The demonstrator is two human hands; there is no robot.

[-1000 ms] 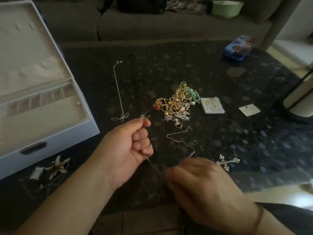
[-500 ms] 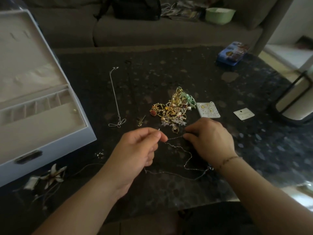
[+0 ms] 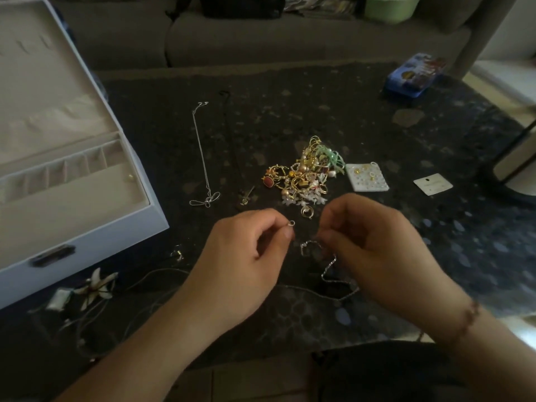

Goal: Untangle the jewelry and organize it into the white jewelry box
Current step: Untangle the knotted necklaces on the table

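A thin silver chain runs between my two hands just above the dark table. My left hand pinches its ring end between thumb and forefinger. My right hand pinches the chain's other end, and the slack loops down beneath it onto the table. Behind my hands lies a tangled pile of gold, pearl and green jewelry. The white jewelry box stands open at the left, its beige compartments showing. A straightened silver necklace lies between box and pile.
A white earring card and a small white tag lie right of the pile. A flower piece with cords lies in front of the box. A blue tin sits far right, a grey sofa behind the table.
My right hand has come up from the near table edge to beside the left hand. Both hands now sit closer together with the chain bunched between them.
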